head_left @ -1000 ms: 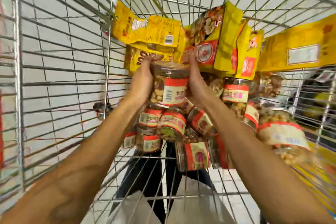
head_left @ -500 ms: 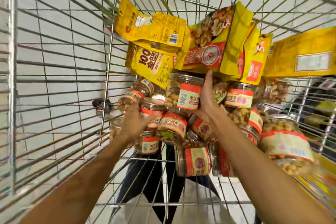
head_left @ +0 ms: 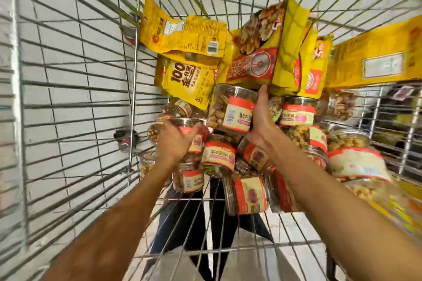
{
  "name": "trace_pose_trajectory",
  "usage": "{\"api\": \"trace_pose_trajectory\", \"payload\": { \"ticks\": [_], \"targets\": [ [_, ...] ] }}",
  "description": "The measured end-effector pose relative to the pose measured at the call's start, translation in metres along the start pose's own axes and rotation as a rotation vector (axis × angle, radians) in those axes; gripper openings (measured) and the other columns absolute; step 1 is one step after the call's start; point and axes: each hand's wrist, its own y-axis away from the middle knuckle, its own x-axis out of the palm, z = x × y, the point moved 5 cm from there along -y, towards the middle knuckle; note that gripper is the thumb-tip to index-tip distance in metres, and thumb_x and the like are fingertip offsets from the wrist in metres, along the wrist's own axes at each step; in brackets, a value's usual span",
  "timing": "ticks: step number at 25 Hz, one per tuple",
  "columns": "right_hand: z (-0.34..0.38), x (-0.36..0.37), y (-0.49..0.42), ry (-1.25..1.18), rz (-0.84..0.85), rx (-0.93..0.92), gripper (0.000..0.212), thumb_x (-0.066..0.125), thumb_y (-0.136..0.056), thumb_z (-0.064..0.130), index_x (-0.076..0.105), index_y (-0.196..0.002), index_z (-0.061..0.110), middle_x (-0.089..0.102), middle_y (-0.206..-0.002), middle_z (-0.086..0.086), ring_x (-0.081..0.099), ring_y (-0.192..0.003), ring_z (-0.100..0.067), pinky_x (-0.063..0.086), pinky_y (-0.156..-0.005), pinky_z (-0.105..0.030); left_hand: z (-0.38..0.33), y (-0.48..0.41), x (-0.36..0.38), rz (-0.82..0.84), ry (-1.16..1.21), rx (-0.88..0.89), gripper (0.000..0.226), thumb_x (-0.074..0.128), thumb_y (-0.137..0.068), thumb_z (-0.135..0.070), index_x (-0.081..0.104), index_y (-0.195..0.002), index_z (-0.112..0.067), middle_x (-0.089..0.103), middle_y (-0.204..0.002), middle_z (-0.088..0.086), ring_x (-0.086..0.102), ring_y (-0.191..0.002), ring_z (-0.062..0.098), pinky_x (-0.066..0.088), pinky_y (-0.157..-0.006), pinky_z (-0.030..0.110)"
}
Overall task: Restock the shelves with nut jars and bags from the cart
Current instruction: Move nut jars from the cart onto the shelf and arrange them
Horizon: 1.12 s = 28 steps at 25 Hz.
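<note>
**Views:** one, head-worn, wide-angle.

**Position:** we stand at the near end of the wire cart and look forward and steeply down into it, facing its far end.

**Range:** close. Our forearms enter from the bottom edge, and the left hand and right hand sit mid-frame.

**Framing:** the cart's left wall fills the left half. The jars and yellow bags are heaped at centre, toward the far right corner. The wires bow outward at the margins.
</note>
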Motion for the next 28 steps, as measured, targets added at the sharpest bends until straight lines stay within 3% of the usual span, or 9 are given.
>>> {"api": "trace_pose_trajectory", "payload": {
  "ticks": [2,5,8,10,14,17,21,25,28],
  "targets": [
    [0.017,0.011,0.027,0.011,0.012,-0.058,0.079,0.011,-0.086,0.073,0.064,-0.103,0.018,0.071,-0.091,-0.009,0.067,-0.091,-0.024,0.054,-0.075,-0.043,-0.019,0.0,-0.035,0.064,0.277,-0.036,0.029,0.068,-0.079,-0.049,0.065,-0.084,-0.022,0.07,-0.092,0.003,0.062,-0.075,0.014,0.051,-0.077,0.03],
    [0.045,0.022,0.09,-0.018,0.005,-0.166,0.084,0.009,-0.088,0.071,0.059,-0.123,0.013,0.065,-0.113,-0.018,0.061,-0.105,-0.035,0.047,-0.091,-0.054,-0.071,0.023,-0.083,0.378,0.625,-0.057,0.031,0.06,-0.084,-0.047,0.067,-0.084,-0.017,0.073,-0.08,0.007,0.068,-0.06,0.016,0.058,-0.063,0.033],
    [0.061,0.012,0.163,-0.17,0.075,-0.326,0.09,0.006,-0.089,0.068,0.074,-0.094,0.009,0.073,-0.085,-0.015,0.071,-0.073,-0.028,0.058,-0.06,-0.039,-0.143,0.069,-0.117,0.681,0.815,0.082,0.049,0.059,-0.068,-0.053,0.067,-0.098,-0.015,0.074,-0.077,0.005,0.071,-0.063,0.017,0.059,-0.057,0.035],
    [0.057,-0.009,0.218,-0.336,0.153,-0.452,0.094,0.005,-0.09,0.067,0.077,-0.066,0.011,0.072,-0.066,-0.011,0.07,-0.056,-0.023,0.056,-0.045,-0.034,-0.187,0.114,-0.127,0.813,0.797,0.206,0.055,0.055,-0.065,-0.054,0.067,-0.102,-0.015,0.075,-0.082,0.004,0.071,-0.069,0.018,0.058,-0.066,0.04],
    [0.021,-0.084,0.31,-0.651,0.082,-0.683,0.09,0.01,-0.091,0.065,0.075,-0.061,0.01,0.07,-0.059,-0.009,0.067,-0.05,-0.021,0.056,-0.044,-0.033,-0.25,0.225,-0.104,1.108,0.715,0.345,0.055,0.051,-0.067,-0.058,0.077,-0.084,-0.013,0.074,-0.082,0.005,0.071,-0.071,0.018,0.057,-0.071,0.037],
    [-0.025,-0.153,0.366,-0.917,-0.003,-0.833,0.08,0.012,-0.09,0.066,0.067,-0.089,0.007,0.071,-0.069,-0.012,0.068,-0.059,-0.026,0.058,-0.057,-0.042,-0.276,0.314,-0.059,1.36,0.647,0.372,0.061,0.061,-0.056,-0.057,0.075,-0.088,-0.007,0.074,-0.081,0.008,0.071,-0.066,0.02,0.058,-0.059,0.032],
    [-0.12,-0.251,0.425,-1.258,-0.203,-0.989,0.072,0.019,-0.092,0.062,0.069,-0.094,0.011,0.072,-0.074,-0.01,0.069,-0.066,-0.026,0.058,-0.063,-0.048,-0.28,0.436,0.024,1.608,0.438,0.421,0.065,0.055,-0.069,-0.059,0.065,-0.106,-0.007,0.073,-0.081,0.008,0.07,-0.066,0.02,0.057,-0.058,0.029],
    [-0.211,-0.337,0.461,-1.4,-0.429,-1.021,0.06,0.024,-0.094,0.058,0.057,-0.122,0.016,0.07,-0.094,-0.01,0.068,-0.086,-0.028,0.053,-0.082,-0.054,-0.257,0.534,0.108,1.756,0.341,0.458,0.073,0.027,-0.089,-0.066,0.076,-0.082,-0.012,0.074,-0.077,0.003,0.07,-0.068,0.016,0.058,-0.064,0.033],
    [-0.266,-0.413,0.488,-1.406,-0.509,-1.003,0.071,0.019,-0.093,0.062,0.054,-0.13,0.012,0.063,-0.117,-0.014,0.059,-0.111,-0.033,0.044,-0.097,-0.056,-0.229,0.613,0.178,1.78,0.317,0.449,0.073,0.032,-0.08,-0.071,0.074,-0.086,-0.011,0.072,-0.079,0.006,0.07,-0.069,0.019,0.059,-0.066,0.036]
  ]
}}
